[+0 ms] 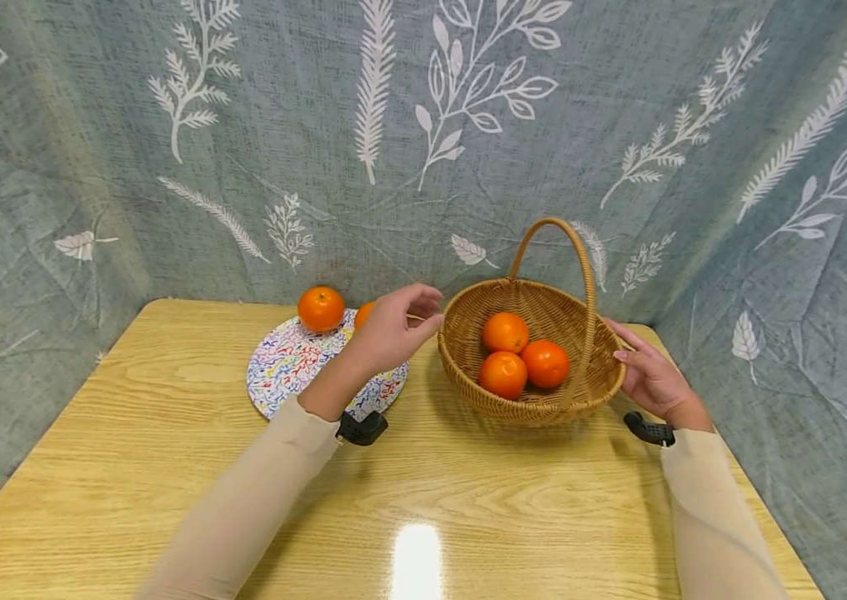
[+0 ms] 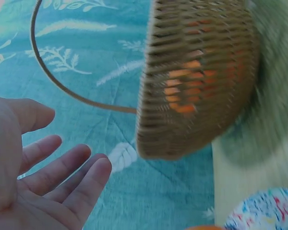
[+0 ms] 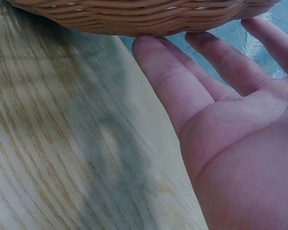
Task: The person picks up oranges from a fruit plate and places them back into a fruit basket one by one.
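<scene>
Leafy cloth (image 1: 296, 125) behind the basket (image 1: 554, 315), left hand (image 1: 397, 327) loose alongside, I'm worrying right hand (image 1: 654, 379) pinching one side spills oranges (image 1: 503, 375).

Free room was left over the near part of the table (image 1: 513, 492) between the two sleeves (image 1: 251, 500), and a narrow lane was left between the plate (image 1: 281, 367) and the basket (image 1: 543, 304), partly overhung by the left hand (image 1: 401, 321) just beside the basket's rim. The basket's mouth was crossed by the arched handle (image 1: 589, 300), so the three oranges (image 1: 503, 374) could be reached from above on its left, while the right side was obstructed by the right hand (image 1: 652, 371) set against the outer wall. Passage at the far edge was barred by the hanging cloth (image 1: 423, 233), and the plate was crossed by the left wrist (image 1: 329, 387).
</scene>
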A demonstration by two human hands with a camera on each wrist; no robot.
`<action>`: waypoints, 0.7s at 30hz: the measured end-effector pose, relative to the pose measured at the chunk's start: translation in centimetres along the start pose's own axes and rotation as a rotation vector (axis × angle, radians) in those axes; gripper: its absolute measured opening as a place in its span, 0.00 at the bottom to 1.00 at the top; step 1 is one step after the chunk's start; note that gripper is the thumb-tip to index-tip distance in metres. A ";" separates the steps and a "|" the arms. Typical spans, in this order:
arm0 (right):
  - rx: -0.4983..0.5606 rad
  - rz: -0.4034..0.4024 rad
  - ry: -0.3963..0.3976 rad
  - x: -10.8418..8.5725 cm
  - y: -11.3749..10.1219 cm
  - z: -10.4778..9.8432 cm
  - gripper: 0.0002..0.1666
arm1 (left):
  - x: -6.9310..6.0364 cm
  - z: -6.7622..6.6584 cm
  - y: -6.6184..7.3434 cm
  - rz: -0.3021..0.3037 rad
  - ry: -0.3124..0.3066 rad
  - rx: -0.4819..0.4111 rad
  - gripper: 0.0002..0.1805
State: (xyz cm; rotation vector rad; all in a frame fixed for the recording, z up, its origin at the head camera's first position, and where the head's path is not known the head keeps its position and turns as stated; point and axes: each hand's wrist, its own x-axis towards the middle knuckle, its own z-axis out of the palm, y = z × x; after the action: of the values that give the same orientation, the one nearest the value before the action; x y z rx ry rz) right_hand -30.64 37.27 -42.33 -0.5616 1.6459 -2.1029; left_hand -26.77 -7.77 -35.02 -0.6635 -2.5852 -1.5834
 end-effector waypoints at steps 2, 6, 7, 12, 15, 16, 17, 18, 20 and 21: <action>0.008 -0.002 0.000 0.0 0.0 -0.1 0.37 | -0.6 -0.3 -0.4 0.009 0.012 0.015 0.19; 0.014 0.001 0.010 -0.1 0.0 -0.1 0.38 | -1.5 -1.0 -1.4 0.022 0.037 0.055 0.18; 0.012 0.003 0.015 -0.1 0.0 -0.1 0.38 | -1.8 -1.2 -1.6 0.022 0.045 0.064 0.18; -0.007 0.014 0.043 -0.1 0.1 0.0 0.38 | -3.1 -2.5 -3.0 -0.006 0.078 0.063 0.20; -0.009 0.017 0.051 -0.1 0.1 0.1 0.38 | -4.0 -3.3 -4.1 -0.025 0.080 0.092 0.23; -0.009 0.017 0.051 0.0 0.2 0.2 0.38 | -4.2 -3.5 -4.5 -0.035 0.077 0.106 0.24; -0.006 0.016 0.051 0.0 0.2 0.2 0.38 | -4.5 -3.8 -4.9 -0.042 0.074 0.123 0.25; -0.003 0.014 0.050 0.0 0.2 0.2 0.38 | -4.8 -4.1 -5.4 -0.048 0.074 0.145 0.26; 0.002 0.013 0.049 0.0 0.2 0.2 0.38 | -5.2 -4.7 -6.3 -0.057 0.072 0.172 0.28; 0.003 0.011 0.048 0.0 0.2 0.2 0.38 | -5.3 -5.0 -6.7 -0.063 0.074 0.178 0.28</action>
State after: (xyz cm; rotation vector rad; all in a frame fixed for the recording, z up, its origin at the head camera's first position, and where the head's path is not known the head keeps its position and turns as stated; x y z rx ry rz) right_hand -30.51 37.10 -42.46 -0.5042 1.6675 -2.1260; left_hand -25.35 -16.41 -39.57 -0.5039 -2.6752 -1.3446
